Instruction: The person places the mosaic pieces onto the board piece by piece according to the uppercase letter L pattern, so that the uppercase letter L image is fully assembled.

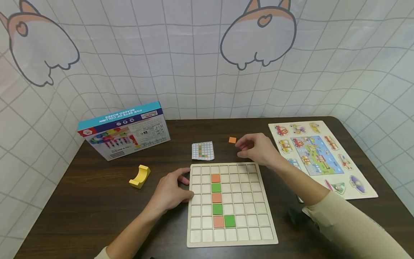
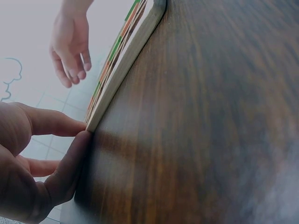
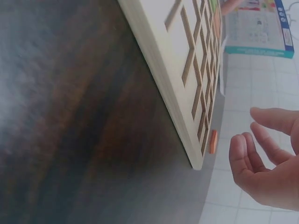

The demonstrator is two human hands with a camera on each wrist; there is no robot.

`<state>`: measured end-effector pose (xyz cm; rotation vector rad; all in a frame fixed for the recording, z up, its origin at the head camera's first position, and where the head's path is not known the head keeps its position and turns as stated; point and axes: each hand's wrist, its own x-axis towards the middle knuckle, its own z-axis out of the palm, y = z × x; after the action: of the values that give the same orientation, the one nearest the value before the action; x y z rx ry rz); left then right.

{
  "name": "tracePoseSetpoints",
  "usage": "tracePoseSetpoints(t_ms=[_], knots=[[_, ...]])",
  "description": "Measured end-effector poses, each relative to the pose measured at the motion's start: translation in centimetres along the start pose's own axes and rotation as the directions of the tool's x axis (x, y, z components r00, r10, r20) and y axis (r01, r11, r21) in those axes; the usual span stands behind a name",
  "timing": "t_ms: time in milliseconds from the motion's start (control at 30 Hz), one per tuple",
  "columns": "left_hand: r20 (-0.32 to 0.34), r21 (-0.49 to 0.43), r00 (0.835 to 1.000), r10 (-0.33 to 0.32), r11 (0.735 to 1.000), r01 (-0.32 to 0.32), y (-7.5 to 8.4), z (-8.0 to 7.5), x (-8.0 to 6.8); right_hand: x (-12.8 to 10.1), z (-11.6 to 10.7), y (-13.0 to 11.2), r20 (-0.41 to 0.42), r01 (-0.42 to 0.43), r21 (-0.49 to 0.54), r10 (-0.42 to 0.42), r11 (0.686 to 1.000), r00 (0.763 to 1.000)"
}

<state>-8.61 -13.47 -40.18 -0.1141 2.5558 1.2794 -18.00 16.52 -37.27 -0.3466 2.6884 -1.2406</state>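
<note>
In the head view my left hand [image 1: 170,190] rests against the left edge of a wooden grid board [image 1: 239,241], its thumb and forefinger spread along that edge. The left wrist view shows the fingertips [image 2: 80,128] right at the board's side. Green and orange square tiles alternate down the third column, with one green tile [image 1: 229,221] beside the lowest orange one. Past the board's far edge, my right hand [image 1: 257,148] hovers with loosely bent fingers and nothing between them. Just left of its fingertips lies a loose orange tile [image 1: 232,140].
A small pattern card [image 1: 202,150] lies behind the board. To the left are a yellow curved block [image 1: 140,176] and a printed toy box [image 1: 124,131]. A vehicle puzzle board [image 1: 323,158] lies under the right forearm's far side. A grid-patterned curtain backs the dark table [image 1: 81,216].
</note>
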Motion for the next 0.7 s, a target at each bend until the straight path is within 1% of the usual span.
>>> tracePoseSetpoints(t_ms=[233,433,700], knots=[[-0.001,-0.005,1.000,-0.002,1.000,0.002,-0.1,0.1,0.0,1.2,-0.2,0.4,0.006,-0.010,0.019,0.010,1.000,1.000],[-0.001,-0.002,1.000,0.000,1.000,0.000,-0.2,0.0,0.1,2.2,-0.3,0.8,0.018,-0.039,0.005,0.039,0.999,0.999],[0.006,-0.004,1.000,-0.008,1.000,0.008,-0.1,0.1,0.1,3.5,-0.4,1.2,0.004,-0.066,-0.001,0.066,0.998,0.998]])
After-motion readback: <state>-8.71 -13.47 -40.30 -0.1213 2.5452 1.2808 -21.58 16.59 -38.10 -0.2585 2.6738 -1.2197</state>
